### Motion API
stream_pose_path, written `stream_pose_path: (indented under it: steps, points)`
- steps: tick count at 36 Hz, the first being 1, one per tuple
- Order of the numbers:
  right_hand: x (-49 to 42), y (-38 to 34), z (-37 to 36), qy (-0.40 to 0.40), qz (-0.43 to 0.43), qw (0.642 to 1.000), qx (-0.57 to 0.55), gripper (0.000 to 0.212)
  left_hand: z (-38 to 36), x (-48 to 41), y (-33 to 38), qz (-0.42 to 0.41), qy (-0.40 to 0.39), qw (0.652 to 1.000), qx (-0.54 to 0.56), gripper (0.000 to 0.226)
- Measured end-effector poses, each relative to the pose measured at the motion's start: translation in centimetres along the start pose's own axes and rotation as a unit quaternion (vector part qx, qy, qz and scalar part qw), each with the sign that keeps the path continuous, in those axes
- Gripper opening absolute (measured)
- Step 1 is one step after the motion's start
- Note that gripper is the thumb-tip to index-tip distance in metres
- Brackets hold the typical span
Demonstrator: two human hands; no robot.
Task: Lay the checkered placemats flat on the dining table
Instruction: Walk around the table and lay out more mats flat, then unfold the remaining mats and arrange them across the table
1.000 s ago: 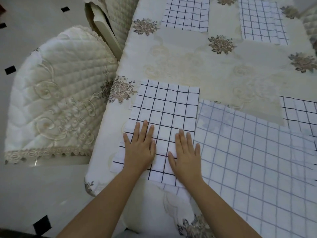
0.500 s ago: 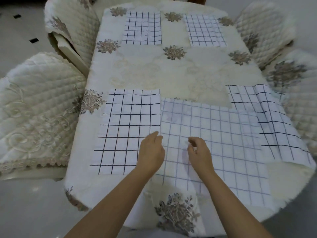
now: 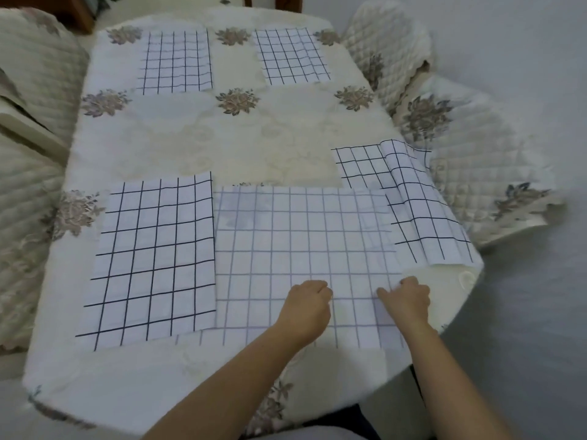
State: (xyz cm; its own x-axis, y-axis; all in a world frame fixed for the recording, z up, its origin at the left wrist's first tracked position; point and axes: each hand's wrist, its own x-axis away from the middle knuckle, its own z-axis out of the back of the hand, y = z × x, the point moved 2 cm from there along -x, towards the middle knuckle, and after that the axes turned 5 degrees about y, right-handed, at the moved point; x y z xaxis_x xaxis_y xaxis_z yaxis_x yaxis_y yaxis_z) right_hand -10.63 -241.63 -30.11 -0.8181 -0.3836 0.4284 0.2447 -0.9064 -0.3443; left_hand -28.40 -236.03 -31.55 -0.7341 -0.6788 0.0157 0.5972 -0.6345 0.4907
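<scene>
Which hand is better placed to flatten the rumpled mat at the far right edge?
Probably the right hand: it sits at the pale-grid mat's right edge, nearest the rumpled dark-grid mat. The left hand would have to cross over.

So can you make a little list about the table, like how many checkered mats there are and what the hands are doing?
mats in view: five
far mats: two, flat
near-left mat: flat, bold dark lines
middle mat: pale lines, biggest
right mat: rumpled, partly over the table edge
left hand: curled on the middle mat
right hand: gripping the middle mat's right edge
tablecloth: cream with flowers
</scene>
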Motion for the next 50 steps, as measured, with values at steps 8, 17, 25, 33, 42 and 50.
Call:
stream_pose_path:
  steps: [8,17,25,33,42,50]
  points:
    - [-2.0,-0.1,0.8,-0.058,-0.013,0.997,-0.045,0.044,-1.9,-0.5,0.6,0.067,-0.027,0.996,-0.058,0.033]
    - [-2.9,0.1,0.9,-0.109,-0.016,0.993,-0.027,0.026,0.9,-1.7,-1.1,0.191,0.044,0.973,-0.121,0.034]
    - [-3.0,-1.4,0.7,-0.111,0.016,0.983,-0.143,0.033,4.0,-0.2,-8.1,0.381,-0.019,0.902,-0.202,0.056]
    - [-3.8,-2.7,2.0,-0.078,0.114,0.972,-0.188,0.011,4.1,1.2,-10.3,0.445,-0.015,0.876,-0.186,0.062]
    - [-4.7,-3.5,4.3,-0.049,0.175,0.963,-0.201,0.013,4.7,1.8,-10.8,0.445,-0.014,0.87,-0.213,0.065]
    - [-6.3,-2.4,5.9,-0.021,0.15,0.964,-0.22,0.013,5.1,2.2,-11.0,0.465,-0.03,0.862,-0.202,0.064]
